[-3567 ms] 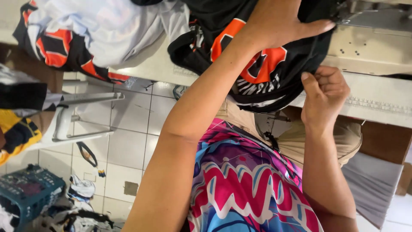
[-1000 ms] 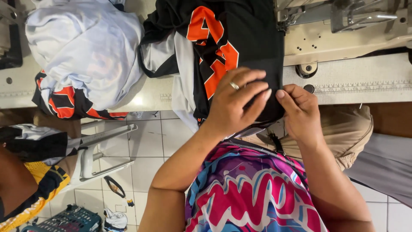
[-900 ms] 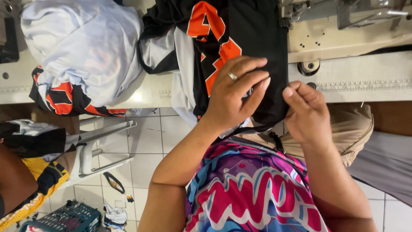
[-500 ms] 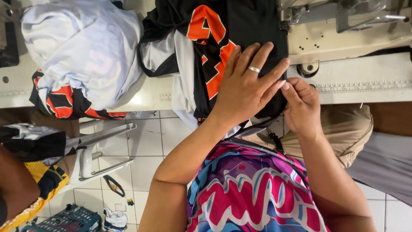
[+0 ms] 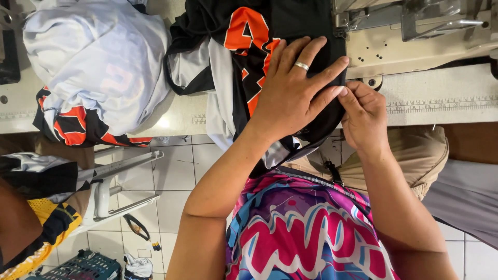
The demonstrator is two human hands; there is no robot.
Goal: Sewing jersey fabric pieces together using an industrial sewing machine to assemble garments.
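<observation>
garment, a black jersey w/ orange print [image 5: 270,62], is lying on the sewing table [image 5: 441,98], partly hanging over its near edge. left hand [image 5: 293,88] is pressing flat on it, fingers spread open, ring showing. right hand [image 5: 365,116] is pinching the jersey's black edge betw thumb & fingertips, just beside the left fingertips. white garment pile [image 5: 98,62] is sitting well to the left.

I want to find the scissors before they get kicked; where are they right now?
In the head view, the scissors lie on the tiled floor at lower left, below the metal table frame and above a green basket.
</observation>
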